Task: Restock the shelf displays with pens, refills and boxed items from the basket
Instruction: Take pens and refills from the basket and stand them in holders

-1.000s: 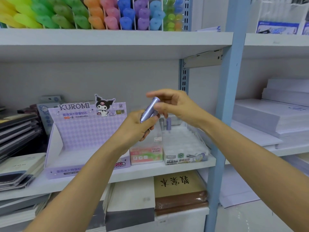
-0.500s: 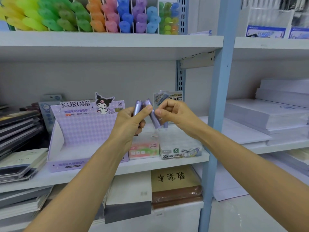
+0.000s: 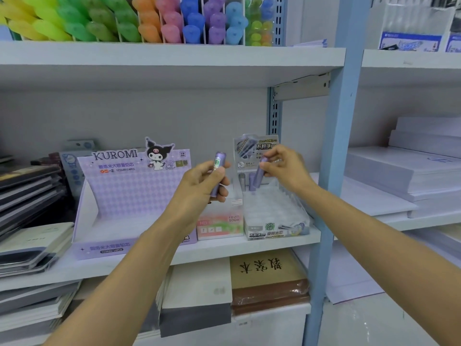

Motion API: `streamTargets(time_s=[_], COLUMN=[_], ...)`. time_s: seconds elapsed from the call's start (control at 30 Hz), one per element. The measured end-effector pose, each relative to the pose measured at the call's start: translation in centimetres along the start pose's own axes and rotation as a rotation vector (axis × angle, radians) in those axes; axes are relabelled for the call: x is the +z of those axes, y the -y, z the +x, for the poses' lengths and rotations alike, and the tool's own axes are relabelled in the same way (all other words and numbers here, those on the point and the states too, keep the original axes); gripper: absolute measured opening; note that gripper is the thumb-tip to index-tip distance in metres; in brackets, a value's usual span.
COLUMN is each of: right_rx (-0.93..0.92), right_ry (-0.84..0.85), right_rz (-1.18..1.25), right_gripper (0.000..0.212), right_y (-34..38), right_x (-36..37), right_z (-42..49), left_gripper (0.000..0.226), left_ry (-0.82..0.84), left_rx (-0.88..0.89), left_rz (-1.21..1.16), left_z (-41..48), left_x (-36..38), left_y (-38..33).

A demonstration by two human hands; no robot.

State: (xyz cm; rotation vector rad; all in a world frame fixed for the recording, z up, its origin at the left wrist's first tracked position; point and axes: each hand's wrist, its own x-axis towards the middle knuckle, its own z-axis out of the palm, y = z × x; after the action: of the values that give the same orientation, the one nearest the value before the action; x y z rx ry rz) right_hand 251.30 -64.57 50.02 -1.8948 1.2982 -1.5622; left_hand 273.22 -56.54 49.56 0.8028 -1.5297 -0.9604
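My left hand (image 3: 202, 186) grips a purple refill tube (image 3: 218, 171) upright in front of the shelf. Another purple refill tube (image 3: 258, 177) is pinched in my right hand (image 3: 284, 168), its lower end at the back row of a white slotted display tray (image 3: 274, 211). A grey tube (image 3: 242, 181) and one more purple tube stand in that back row. Left of the tray sit a small Fruit Soda box (image 3: 220, 224) and a purple Kuromi display box (image 3: 129, 196) that looks empty. The basket is out of view.
Coloured highlighters (image 3: 149, 21) fill the shelf above. Notebooks (image 3: 27, 196) are stacked at the left, white paper reams (image 3: 409, 176) at the right. A blue upright post (image 3: 336, 158) stands just right of the tray. Books lie on the lower shelf (image 3: 267, 278).
My hands have drawn apart: the right hand took one tube and carried it right and down to the tray's back row. The left hand keeps the other tube upright.
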Motion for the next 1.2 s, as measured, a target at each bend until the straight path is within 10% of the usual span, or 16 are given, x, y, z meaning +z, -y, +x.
streamTargets(time_s=[0.73, 0.97, 1.2], right_rx=[-0.051, -0.097, -0.155], right_ry=[0.124, 0.296, 0.426], right_rz=[-0.493, 0.375, 0.439], right_gripper=[0.009, 0.025, 0.025], right_y=[-2.9, 2.2, 5.0], right_x=[2.8, 0.7, -0.1], right_z=[1.0, -1.3, -3.3], left_gripper=[0.020, 0.022, 0.032], left_ry=[-0.011, 0.010, 0.016], left_rx=[0.007, 0.013, 0.021], left_rz=[-0.019, 0.057, 0.071], left_z=[0.2, -0.1, -1.0], left_x=[-0.1, 0.7, 2.9], left_y=[0.3, 0.0, -0.8])
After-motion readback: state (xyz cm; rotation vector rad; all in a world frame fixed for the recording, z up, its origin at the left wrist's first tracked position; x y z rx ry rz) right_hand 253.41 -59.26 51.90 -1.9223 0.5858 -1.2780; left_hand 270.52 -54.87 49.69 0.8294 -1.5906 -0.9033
